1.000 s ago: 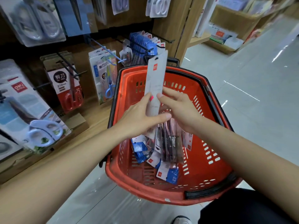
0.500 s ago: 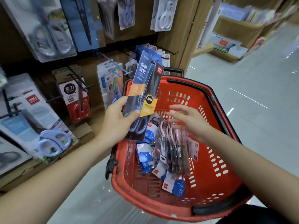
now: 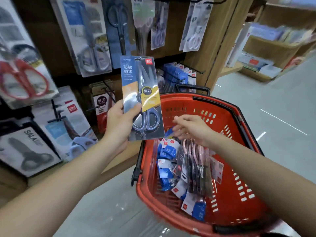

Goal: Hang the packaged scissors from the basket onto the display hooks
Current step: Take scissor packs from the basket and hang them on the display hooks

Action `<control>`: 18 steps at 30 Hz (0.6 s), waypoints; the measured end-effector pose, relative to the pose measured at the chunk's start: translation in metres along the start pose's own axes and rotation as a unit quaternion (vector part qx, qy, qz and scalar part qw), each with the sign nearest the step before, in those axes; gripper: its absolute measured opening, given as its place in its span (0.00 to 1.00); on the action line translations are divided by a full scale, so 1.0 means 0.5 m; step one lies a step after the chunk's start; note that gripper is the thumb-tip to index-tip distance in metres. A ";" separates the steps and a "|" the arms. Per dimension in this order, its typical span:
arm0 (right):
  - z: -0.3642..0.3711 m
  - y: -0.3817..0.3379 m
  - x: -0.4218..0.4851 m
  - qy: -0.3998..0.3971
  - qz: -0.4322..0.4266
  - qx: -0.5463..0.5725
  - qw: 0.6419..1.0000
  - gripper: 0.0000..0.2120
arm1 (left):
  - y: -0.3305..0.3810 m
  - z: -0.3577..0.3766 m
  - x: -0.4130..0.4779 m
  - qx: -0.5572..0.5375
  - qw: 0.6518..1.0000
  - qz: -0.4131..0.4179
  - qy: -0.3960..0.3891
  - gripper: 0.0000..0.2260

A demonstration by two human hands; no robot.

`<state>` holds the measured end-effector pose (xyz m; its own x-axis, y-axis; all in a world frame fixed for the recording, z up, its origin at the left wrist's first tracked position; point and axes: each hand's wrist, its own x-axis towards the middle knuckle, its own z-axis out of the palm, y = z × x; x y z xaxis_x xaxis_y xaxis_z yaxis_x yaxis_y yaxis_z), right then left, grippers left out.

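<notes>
My left hand (image 3: 119,124) grips a blue and yellow pack of grey-handled scissors (image 3: 140,93) by its lower left edge and holds it upright in front of the display wall. Over the red basket (image 3: 239,127) hovers my right hand (image 3: 191,129), fingers loosely spread and holding nothing. Inside the basket lie several more packs of scissors (image 3: 193,168), pink, black and blue ones. Black display hooks (image 3: 109,90) stick out of the wooden wall behind the held pack.
Many hung packs of scissors (image 3: 90,40) cover the wooden wall at left and above. A wooden post (image 3: 220,48) stands to the right of the wall. A grey floor aisle (image 3: 273,117) and further shelves (image 3: 266,53) lie at right.
The white back of the pack faced me a second ago with both hands on it. Now its printed front shows, my left hand has raised it, and my right hand has let go.
</notes>
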<state>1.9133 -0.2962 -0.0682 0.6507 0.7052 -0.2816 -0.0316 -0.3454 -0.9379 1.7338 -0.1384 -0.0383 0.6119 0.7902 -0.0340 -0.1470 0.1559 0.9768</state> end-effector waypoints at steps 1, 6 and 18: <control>-0.011 0.041 0.026 0.019 0.029 -0.069 0.997 0.18 | -0.002 -0.007 0.000 0.008 1.000 0.002 0.005 0.04; -0.011 0.221 0.116 -0.174 0.102 -0.517 0.832 0.28 | -0.017 -0.033 -0.007 0.035 0.999 0.004 0.022 0.05; -0.043 0.262 0.129 -0.208 -0.064 -0.677 0.703 0.09 | -0.044 -0.044 -0.014 0.048 0.999 -0.001 -0.006 0.09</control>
<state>1.9673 -0.3093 -0.2047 0.2950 0.8065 -0.5124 0.9416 -0.3364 0.0125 1.7158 -0.1341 -0.0644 0.6210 0.7831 -0.0334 -0.0716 0.0991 0.9925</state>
